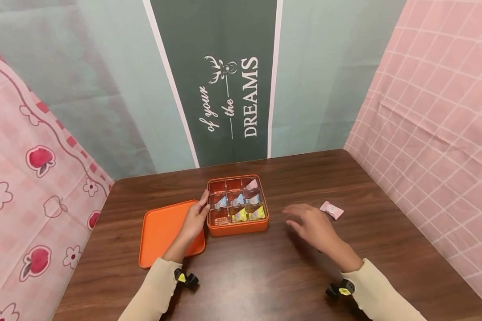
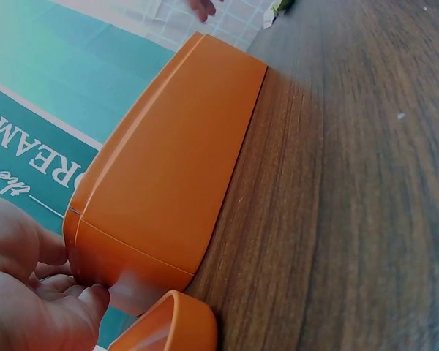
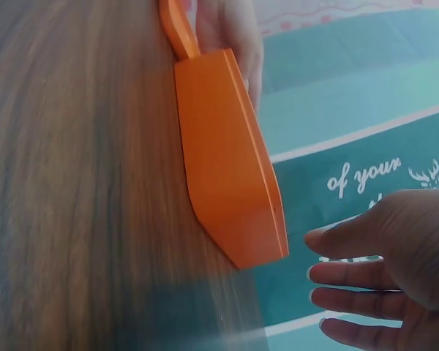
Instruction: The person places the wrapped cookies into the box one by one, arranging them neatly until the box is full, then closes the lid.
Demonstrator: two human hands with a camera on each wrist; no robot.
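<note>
An orange box (image 1: 238, 229) with a grid of compartments stands on the table. Inside are a pink wrapped candy (image 1: 251, 184) at the back right, blue wrapped candies (image 1: 237, 200) across the middle row and yellow wrapped candies (image 1: 238, 216) in the front row; the other compartments hold no candy. My left hand (image 1: 193, 221) rests its fingers against the box's left wall. To the right of the box, my right hand (image 1: 314, 226) hovers with relaxed fingers and nothing in them. Just beyond it lies a loose pink wrapped candy (image 1: 331, 210).
The flat orange lid (image 1: 160, 234) lies left of the box, partly under my left forearm. In the left wrist view, a small green item (image 2: 279, 9) sits on the table at the far edge. Patterned cloths hang behind and beside the brown wooden table (image 1: 241, 281).
</note>
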